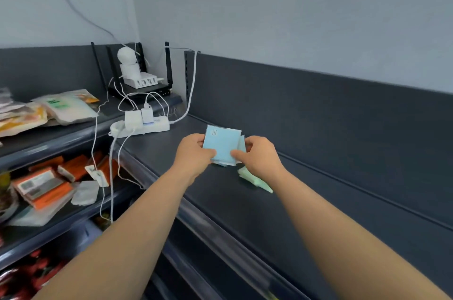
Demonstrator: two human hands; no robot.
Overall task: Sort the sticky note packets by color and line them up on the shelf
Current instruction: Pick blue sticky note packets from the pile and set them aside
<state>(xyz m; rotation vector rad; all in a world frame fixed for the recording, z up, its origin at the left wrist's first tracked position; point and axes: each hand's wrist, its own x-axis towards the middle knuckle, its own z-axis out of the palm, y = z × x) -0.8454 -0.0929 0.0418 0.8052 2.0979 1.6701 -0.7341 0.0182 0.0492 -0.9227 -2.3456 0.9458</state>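
Blue packets (221, 145), a small fanned stack, pinched from both sides above the dark shelf (306, 214). Left hand (193, 152) closed on the stack's left edge, thumb on the front face, fingers behind. Right hand (259, 155) closed on the stack's right edge, thumb tip pressed on the lower front corner. Top packet's face turned toward the viewer, small print near its upper left corner, too blurred to read. Further blue edges peeking out behind and below the top packet; exact count impossible to tell.

Just below and right of the grip, partly hidden by the right wrist: pale green packets (255, 180), lying flat on the shelf, overlapping one another.

Up and left of the grip, at the shelf's far end: white power strip (141, 126) with two chargers plugged in, white cables trailing down over the shelf edge. Behind it, in the corner: black router (147, 88) with upright antennas, a white device on top.

Far left of the grip: a second shelf unit (56, 140), pale food pouches (63, 107) on its top level, orange boxes (41, 187) one level down.

Behind everything: grey wall (269, 5).
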